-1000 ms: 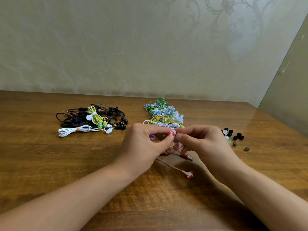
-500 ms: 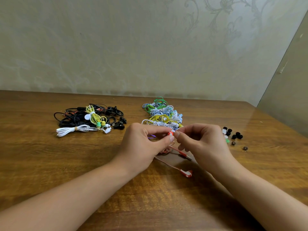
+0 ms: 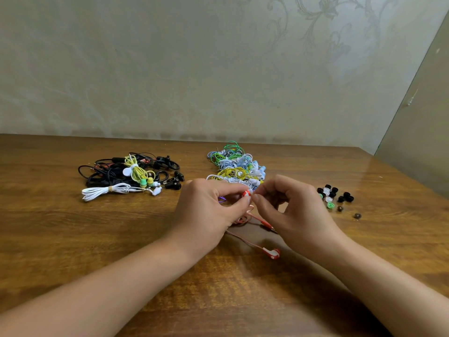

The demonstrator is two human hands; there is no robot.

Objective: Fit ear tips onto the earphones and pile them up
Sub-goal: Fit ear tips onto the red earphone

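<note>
The wooden table [image 3: 73,239] carries everything, and the red earbud [image 3: 246,192] pinched at its middle serves as the landmark. Well to the left of that earbud and a little farther back lies the dark pile of earphones [image 3: 126,172], with yellow and white sets on top. Just behind the earbud sits the coloured pile of earphones [image 3: 237,166], green, blue, yellow and white cords tangled together. Well to the right of it lie the loose ear tips [image 3: 334,194], mostly black, a few pale and green. The left hand [image 3: 209,210] grips the earbud between thumb and forefinger, its nozzle end turned rightward. The right hand [image 3: 291,210] meets it from that side, fingertips pinched together and touching the earbud; they probably hold an ear tip, but it is too small to make out. The red cable [image 3: 252,218] drops from the earbud toward the viewer, and the second red earbud [image 3: 272,252] lies on the table, nearer than the held one. The earbud's long axis runs roughly left to right, so the fit looks to turn on the right hand pushing leftward along that line
</note>
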